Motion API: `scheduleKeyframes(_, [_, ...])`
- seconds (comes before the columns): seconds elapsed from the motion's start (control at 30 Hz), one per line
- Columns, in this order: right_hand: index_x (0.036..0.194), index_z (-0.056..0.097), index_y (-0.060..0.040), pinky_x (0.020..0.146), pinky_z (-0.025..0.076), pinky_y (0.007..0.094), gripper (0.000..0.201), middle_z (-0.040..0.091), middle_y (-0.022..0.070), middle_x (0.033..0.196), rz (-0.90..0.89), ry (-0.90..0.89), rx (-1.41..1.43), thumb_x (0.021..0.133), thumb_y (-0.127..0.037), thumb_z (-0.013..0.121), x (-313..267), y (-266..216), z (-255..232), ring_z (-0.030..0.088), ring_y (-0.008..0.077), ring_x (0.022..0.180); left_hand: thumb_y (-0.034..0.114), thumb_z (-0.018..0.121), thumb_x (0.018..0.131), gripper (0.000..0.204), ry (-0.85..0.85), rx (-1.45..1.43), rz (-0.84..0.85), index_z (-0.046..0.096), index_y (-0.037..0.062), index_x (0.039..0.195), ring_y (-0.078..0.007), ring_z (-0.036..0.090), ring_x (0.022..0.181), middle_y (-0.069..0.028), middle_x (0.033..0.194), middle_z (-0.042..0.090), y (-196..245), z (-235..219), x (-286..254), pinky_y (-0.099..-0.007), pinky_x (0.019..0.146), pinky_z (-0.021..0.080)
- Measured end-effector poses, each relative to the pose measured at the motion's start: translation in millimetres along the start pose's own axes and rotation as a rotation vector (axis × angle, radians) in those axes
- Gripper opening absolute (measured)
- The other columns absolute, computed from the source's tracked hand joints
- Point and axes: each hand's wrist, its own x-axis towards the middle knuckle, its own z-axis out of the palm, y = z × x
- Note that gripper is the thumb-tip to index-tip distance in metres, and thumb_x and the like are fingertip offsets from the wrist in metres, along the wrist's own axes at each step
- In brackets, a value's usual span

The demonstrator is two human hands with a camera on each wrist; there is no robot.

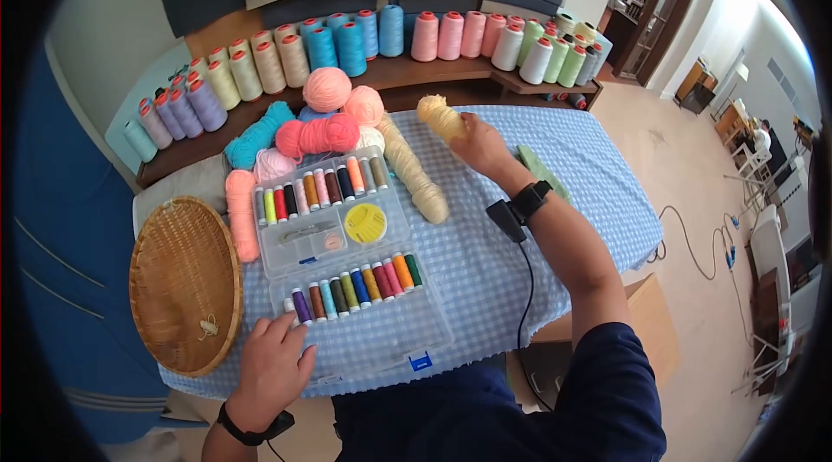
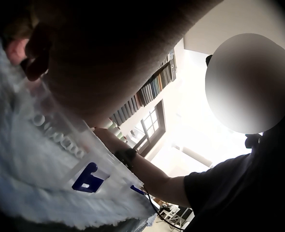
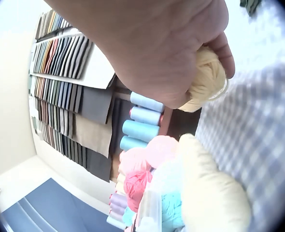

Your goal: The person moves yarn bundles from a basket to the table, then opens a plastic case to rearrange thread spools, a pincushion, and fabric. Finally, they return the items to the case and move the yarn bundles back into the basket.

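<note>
My right hand (image 1: 484,150) grips a pale yellow skein of yarn (image 1: 440,118) by its near end, close over the far part of the table. In the right wrist view, the fingers curl round the yellow yarn (image 3: 207,79). My left hand (image 1: 273,367) lies at the near left corner of a clear plastic thread box (image 1: 381,341), its fingertips right by a white spool and a purple spool (image 1: 302,306). A row of colourful spools stands in that half of the box, another in the lid half behind. A cream skein (image 1: 412,172) lies right of the box.
A wicker basket (image 1: 139,289) sits left of the box. Coral, pink and teal yarn balls (image 1: 317,134) pile up behind it. Cones of thread (image 1: 322,50) line the shelf at the back. A green piece (image 1: 542,172) lies on the blue checked tablecloth (image 1: 598,193) beside my right forearm.
</note>
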Motion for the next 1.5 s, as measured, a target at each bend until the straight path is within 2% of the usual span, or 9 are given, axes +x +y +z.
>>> scheduleKeyframes(0.27, [0.147, 0.055, 0.0033, 0.102, 0.055, 0.0546, 0.059, 0.072, 0.0328, 0.123, -0.096, 0.039, 0.052, 0.094, -0.018, 0.068, -66, 25, -45, 0.069, 0.0499, 0.116, 0.014, 0.081, 0.086, 0.03, -0.159, -0.025, -0.108, 0.069, -0.0016, 0.109, -0.045, 0.07, 0.104, -0.0259, 0.143, 0.064, 0, -8, 11, -0.0509, 0.089, 0.058])
scheduleKeyframes(0.53, [0.152, 0.049, 0.0006, 0.1, 0.054, 0.0512, 0.062, 0.065, 0.0287, 0.127, -0.239, 0.002, -0.054, 0.094, -0.007, 0.068, -127, 39, -56, 0.066, 0.048, 0.114, 0.017, 0.079, 0.089, 0.028, -0.26, -0.003, -0.095, 0.064, -0.0005, 0.105, -0.0399, 0.073, 0.094, -0.0252, 0.151, 0.059, -5, -9, 17, -0.0489, 0.082, 0.06])
scheduleKeyframes(0.83, [0.152, 0.05, 0.0018, 0.103, 0.053, 0.0522, 0.059, 0.065, 0.0288, 0.127, -0.298, 0.033, -0.06, 0.098, -0.012, 0.07, -122, 49, -40, 0.064, 0.0482, 0.116, 0.017, 0.08, 0.089, 0.03, -0.238, -0.04, -0.12, 0.064, -0.0006, 0.108, -0.0438, 0.073, 0.1, -0.0272, 0.149, 0.06, -1, -9, 19, -0.0503, 0.085, 0.06])
scheduleKeyframes(0.93, [0.143, 0.06, 0.0019, 0.1, 0.054, 0.052, 0.048, 0.067, 0.0276, 0.123, -0.271, 0.1, -0.084, 0.1, -0.016, 0.07, -123, 45, -62, 0.065, 0.047, 0.113, 0.015, 0.081, 0.088, 0.031, -0.196, -0.075, -0.135, 0.066, -0.0009, 0.109, -0.0445, 0.072, 0.103, -0.0277, 0.146, 0.062, -3, -5, 13, -0.0499, 0.086, 0.059])
scheduleKeyframes(1.03, [0.119, 0.076, 0.0027, 0.094, 0.056, 0.0497, 0.029, 0.073, 0.0244, 0.114, -0.035, 0.327, -0.301, 0.103, -0.02, 0.069, -112, 78, -83, 0.07, 0.0432, 0.108, 0.013, 0.082, 0.087, 0.031, -0.131, -0.096, -0.129, 0.066, -0.0011, 0.109, -0.0445, 0.072, 0.104, -0.0275, 0.144, 0.063, -5, -3, 9, -0.0494, 0.085, 0.059])
scheduleKeyframes(1.13, [0.111, 0.078, 0.0033, 0.091, 0.057, 0.0543, 0.037, 0.075, 0.0269, 0.104, 0.129, 0.284, -0.418, 0.098, -0.031, 0.072, -110, 131, -95, 0.071, 0.0468, 0.101, 0.012, 0.082, 0.087, 0.031, -0.094, -0.091, -0.131, 0.066, -0.0011, 0.109, -0.0443, 0.072, 0.104, -0.0265, 0.141, 0.064, -2, -4, 7, -0.0493, 0.084, 0.059])
scheduleKeyframes(1.2, [0.103, 0.079, 0.0034, 0.089, 0.059, 0.0532, 0.04, 0.077, 0.0277, 0.099, 0.342, -0.013, -0.319, 0.093, -0.035, 0.073, -115, 146, -98, 0.074, 0.0458, 0.097, 0.012, 0.082, 0.087, 0.03, -0.073, -0.09, -0.147, 0.066, -0.001, 0.109, -0.044, 0.072, 0.104, -0.0256, 0.14, 0.065, -1, -5, 7, -0.0493, 0.084, 0.059])
scheduleKeyframes(1.37, [0.104, 0.079, 0.0037, 0.086, 0.059, 0.0516, 0.039, 0.078, 0.0279, 0.096, 0.314, -0.049, -0.276, 0.09, -0.032, 0.071, -123, 144, -95, 0.076, 0.0445, 0.092, 0.008, 0.081, 0.086, 0.03, 0.032, -0.089, -0.102, 0.065, -0.0004, 0.11, -0.0435, 0.071, 0.099, -0.0209, 0.125, 0.065, 4, -8, 7, -0.048, 0.08, 0.058])
scheduleKeyframes(1.5, [0.104, 0.073, 0.0038, 0.076, 0.059, 0.043, 0.029, 0.077, 0.0208, 0.091, 0.165, 0.17, 0.042, 0.093, -0.022, 0.072, -127, 109, -112, 0.076, 0.0309, 0.082, 0.007, 0.081, 0.086, 0.031, 0.069, -0.155, -0.185, 0.064, -0.0003, 0.111, -0.0431, 0.07, 0.096, -0.0206, 0.121, 0.066, 13, -16, 9, -0.048, 0.079, 0.057])
